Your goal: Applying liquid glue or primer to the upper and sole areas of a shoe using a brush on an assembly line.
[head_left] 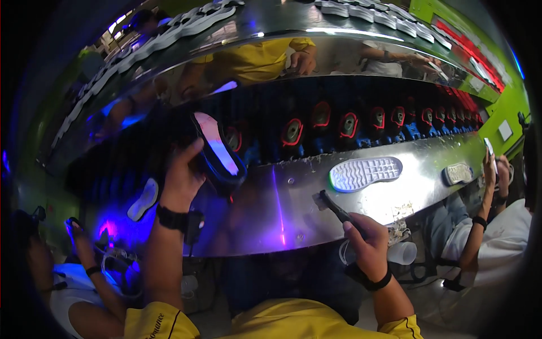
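The right hand (366, 240) is pinching a glue brush (333, 206) below the white outsole (365, 172), while the left hand (182, 176) is clasping a lasted shoe (217, 153), sole up, apparently awaiting cementing.

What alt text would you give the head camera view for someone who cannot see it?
A person's left hand holds a dark shoe sole-up while the right hand grips a small brush over a shiny metal conveyor table. A white outsole lies on the metal; other workers sit on either side.
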The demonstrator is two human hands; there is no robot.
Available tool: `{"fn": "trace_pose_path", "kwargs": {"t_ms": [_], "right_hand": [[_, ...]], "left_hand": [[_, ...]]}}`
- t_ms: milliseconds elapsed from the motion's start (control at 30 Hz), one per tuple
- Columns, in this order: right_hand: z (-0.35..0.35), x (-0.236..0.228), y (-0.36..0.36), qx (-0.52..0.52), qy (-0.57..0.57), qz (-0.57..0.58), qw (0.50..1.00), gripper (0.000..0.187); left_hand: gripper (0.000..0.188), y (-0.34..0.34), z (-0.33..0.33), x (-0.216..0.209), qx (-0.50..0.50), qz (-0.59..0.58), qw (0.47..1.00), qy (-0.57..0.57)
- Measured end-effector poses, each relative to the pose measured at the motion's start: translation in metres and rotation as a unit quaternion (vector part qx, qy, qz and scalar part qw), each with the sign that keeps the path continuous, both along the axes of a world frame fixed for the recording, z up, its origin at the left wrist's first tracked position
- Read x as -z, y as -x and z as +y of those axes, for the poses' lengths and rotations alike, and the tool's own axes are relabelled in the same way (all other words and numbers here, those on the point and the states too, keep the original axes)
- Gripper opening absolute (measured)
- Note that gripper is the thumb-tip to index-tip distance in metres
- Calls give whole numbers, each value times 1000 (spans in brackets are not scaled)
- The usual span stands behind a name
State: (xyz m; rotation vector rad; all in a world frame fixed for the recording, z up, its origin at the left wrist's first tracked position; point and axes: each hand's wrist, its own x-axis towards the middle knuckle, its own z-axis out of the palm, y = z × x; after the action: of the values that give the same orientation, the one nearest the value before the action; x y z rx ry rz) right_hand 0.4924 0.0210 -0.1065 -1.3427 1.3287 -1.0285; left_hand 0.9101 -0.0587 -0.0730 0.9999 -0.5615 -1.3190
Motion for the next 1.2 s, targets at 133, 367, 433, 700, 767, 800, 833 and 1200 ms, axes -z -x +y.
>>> {"fn": "trace_pose_path", "kwargs": {"t_ms": [133,367,433,700,767,800,833,1200], "right_hand": [[11,-1,-29,-40,-26,12,999,24],[18,-2,-80,-153,-170,-9,974,28],[24,-2,-97,-160,-185,-14,969,26],[40,47,-144,-159,-90,24,983,30],[44,52,-148,-163,-94,24,982,31],[46,53,-150,-167,-92,30,981,31],[49,53,-152,-170,-90,36,981,30],[88,41,-137,-197,-191,-86,958,24]], "left_hand": [[58,17,75,-3,9,-227,974,18],[82,49,167,24,-45,-577,813,52],[83,53,187,34,-57,-627,766,128],[74,60,238,52,-39,-720,675,159],[71,60,244,55,-36,-714,682,151],[71,59,246,59,-47,-711,685,155],[72,58,247,62,-59,-707,687,159],[77,58,250,71,-74,-689,705,154]]}}
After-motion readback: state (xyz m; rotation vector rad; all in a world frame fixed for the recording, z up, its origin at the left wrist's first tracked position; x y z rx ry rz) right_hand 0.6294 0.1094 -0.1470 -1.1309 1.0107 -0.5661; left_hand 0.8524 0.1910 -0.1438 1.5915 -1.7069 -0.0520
